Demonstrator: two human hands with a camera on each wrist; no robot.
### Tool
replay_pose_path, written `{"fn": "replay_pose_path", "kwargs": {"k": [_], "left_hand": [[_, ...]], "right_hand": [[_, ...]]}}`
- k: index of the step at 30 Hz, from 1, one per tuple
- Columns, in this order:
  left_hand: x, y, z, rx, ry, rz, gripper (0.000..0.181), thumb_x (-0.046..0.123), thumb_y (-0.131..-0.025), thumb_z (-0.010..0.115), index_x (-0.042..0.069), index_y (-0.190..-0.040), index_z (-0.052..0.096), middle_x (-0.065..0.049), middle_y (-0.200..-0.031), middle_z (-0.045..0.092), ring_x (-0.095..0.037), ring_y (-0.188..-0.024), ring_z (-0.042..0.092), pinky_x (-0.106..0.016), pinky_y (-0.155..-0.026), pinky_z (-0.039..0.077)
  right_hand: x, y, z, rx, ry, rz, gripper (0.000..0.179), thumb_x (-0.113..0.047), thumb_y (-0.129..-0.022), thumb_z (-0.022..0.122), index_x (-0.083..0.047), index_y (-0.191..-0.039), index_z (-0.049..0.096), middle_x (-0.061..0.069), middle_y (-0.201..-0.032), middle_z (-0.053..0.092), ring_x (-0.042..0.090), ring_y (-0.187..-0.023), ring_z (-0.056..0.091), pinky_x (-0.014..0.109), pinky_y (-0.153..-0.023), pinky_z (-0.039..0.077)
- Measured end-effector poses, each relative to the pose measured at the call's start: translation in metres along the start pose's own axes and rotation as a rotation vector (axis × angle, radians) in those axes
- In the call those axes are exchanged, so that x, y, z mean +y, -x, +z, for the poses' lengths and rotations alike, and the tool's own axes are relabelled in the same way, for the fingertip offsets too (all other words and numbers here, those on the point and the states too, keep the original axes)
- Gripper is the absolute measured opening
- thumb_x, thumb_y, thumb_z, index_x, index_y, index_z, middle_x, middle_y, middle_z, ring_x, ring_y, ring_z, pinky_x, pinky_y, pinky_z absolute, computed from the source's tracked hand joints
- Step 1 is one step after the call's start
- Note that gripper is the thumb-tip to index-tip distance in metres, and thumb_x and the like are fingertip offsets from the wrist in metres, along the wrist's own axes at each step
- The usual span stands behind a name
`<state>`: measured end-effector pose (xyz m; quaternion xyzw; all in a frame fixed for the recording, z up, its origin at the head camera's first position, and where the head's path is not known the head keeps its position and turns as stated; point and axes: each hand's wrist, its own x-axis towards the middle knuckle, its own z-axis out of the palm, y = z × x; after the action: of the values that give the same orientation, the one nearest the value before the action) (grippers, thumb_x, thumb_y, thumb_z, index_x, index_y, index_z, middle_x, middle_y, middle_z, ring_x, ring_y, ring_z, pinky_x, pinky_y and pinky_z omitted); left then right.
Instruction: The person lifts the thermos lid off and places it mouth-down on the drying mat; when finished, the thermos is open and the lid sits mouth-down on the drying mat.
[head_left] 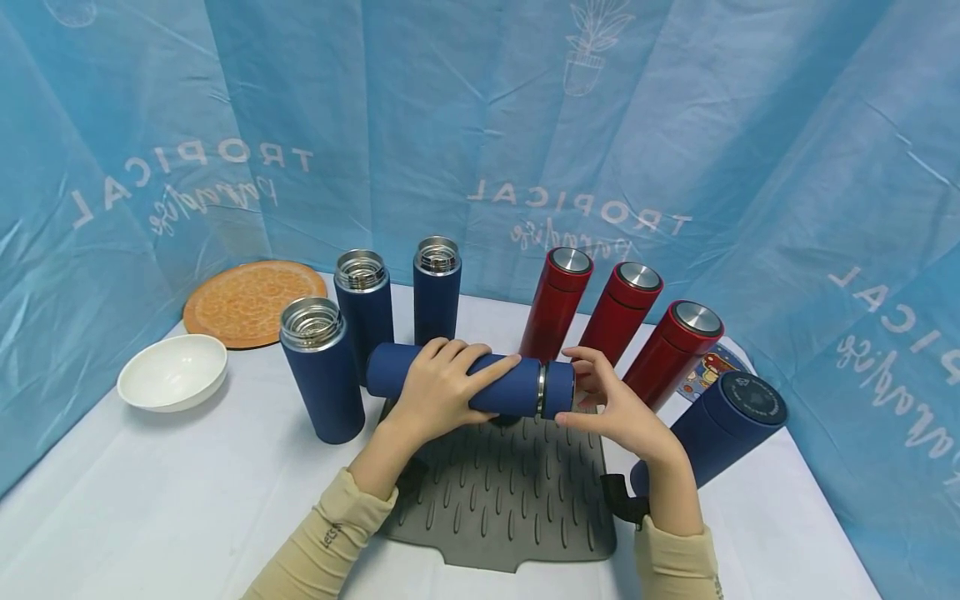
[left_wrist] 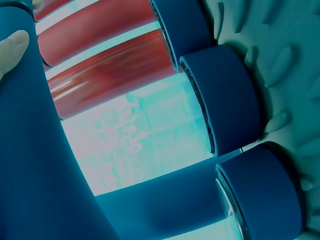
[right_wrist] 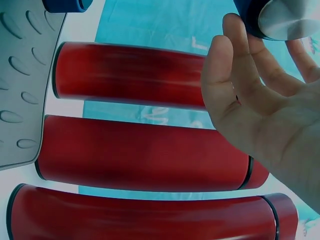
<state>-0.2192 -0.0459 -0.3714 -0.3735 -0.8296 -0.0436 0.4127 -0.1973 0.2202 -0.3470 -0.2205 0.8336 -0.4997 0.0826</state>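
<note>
In the head view, a person works at a white-covered table (head_left: 187,500) before a hanging blue curtain (head_left: 300,67), its "TROPICAL Paradise" lettering reversed. A blue bottle (head_left: 498,383) is held sideways above a ridged grey mat (head_left: 517,517). The left hand (head_left: 442,383) grips its body, fingers over the top and thumb along the side; the right hand (head_left: 603,396) has fingers and thumb curved round the capped end. Three lidless blue bottles (head_left: 322,383) stand on the left, near a white bowl (head_left: 168,367) and a round orange mat (head_left: 255,304). On the right are three red bottles (head_left: 618,317) with silvery tops, a printed disc (head_left: 705,371) partly hidden behind them, and a dark-topped bottle (head_left: 712,437).

In the left wrist view, tinted teal, a digit of the left hand presses the blue bottle at the frame's edge; the other fingers are out of sight. Three blue caps (left_wrist: 222,100) sit on the ridged grey mat, red bottles beyond.

In the right wrist view, the right hand's spaced fingers reach the cap with its silvery end (right_wrist: 290,20); how firmly they press cannot be told. Below, red bottles cross the picture beside the ridged grey mat.
</note>
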Motion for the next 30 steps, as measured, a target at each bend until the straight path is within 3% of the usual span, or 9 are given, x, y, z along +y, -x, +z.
{"fn": "replay_pose_path", "kwargs": {"k": [7,12,16,18,23,30], "left_hand": [[0.0000,-0.0011,-0.0007,-0.003,0.002,-0.001,0.082,0.061,-0.057,0.078,0.028,-0.128,0.055,-0.003,-0.102,0.064,-0.023,-0.089,0.060,-0.038,-0.081,0.047],[0.0006,-0.0010,-0.0007,-0.009,0.009,-0.004,0.082,0.059,-0.056,0.079,0.028,-0.128,0.055,-0.004,-0.103,0.064,-0.023,-0.089,0.060,-0.038,-0.080,0.047],[0.0009,-0.0008,-0.0001,-0.003,0.015,-0.004,0.082,0.058,-0.055,0.080,0.029,-0.128,0.055,-0.004,-0.102,0.064,-0.024,-0.088,0.060,-0.038,-0.079,0.047],[0.0009,-0.0007,0.0000,-0.002,0.013,-0.002,0.082,0.058,-0.056,0.080,0.029,-0.128,0.054,-0.004,-0.102,0.064,-0.024,-0.088,0.060,-0.038,-0.079,0.047],[0.0004,-0.0007,0.0001,-0.005,0.008,0.001,0.082,0.059,-0.056,0.079,0.029,-0.128,0.055,-0.004,-0.103,0.064,-0.024,-0.088,0.060,-0.038,-0.080,0.047],[0.0000,-0.0011,-0.0017,0.000,0.003,0.002,0.081,0.059,-0.056,0.080,0.028,-0.127,0.055,-0.004,-0.102,0.064,-0.024,-0.088,0.060,-0.038,-0.080,0.047]], "right_hand": [[-0.0032,-0.0008,0.0013,0.042,0.059,0.062,0.059,-0.033,-0.089,0.056,-0.022,-0.139,0.027,0.018,-0.125,0.045,0.030,-0.101,0.053,0.042,-0.080,0.049],[-0.0042,-0.0027,0.0023,0.060,0.020,0.140,0.045,-0.037,-0.098,0.039,-0.010,-0.134,0.037,0.017,-0.102,0.057,0.027,-0.083,0.060,0.039,-0.074,0.049],[-0.0028,-0.0039,0.0026,0.042,-0.021,0.161,0.043,-0.036,-0.099,0.038,-0.003,-0.125,0.043,0.013,-0.083,0.060,0.023,-0.071,0.064,0.037,-0.071,0.050],[-0.0020,-0.0038,0.0024,0.031,-0.033,0.159,0.041,-0.035,-0.098,0.040,-0.004,-0.124,0.044,0.013,-0.082,0.060,0.024,-0.071,0.064,0.037,-0.072,0.050],[-0.0015,-0.0015,0.0003,0.000,-0.053,0.130,0.042,-0.030,-0.095,0.049,-0.009,-0.129,0.037,0.017,-0.095,0.058,0.032,-0.077,0.062,0.039,-0.074,0.049],[-0.0011,0.0001,-0.0017,-0.002,-0.025,0.086,0.063,-0.025,-0.082,0.068,-0.016,-0.134,0.034,0.016,-0.120,0.047,0.029,-0.101,0.051,0.039,-0.080,0.049]]}}
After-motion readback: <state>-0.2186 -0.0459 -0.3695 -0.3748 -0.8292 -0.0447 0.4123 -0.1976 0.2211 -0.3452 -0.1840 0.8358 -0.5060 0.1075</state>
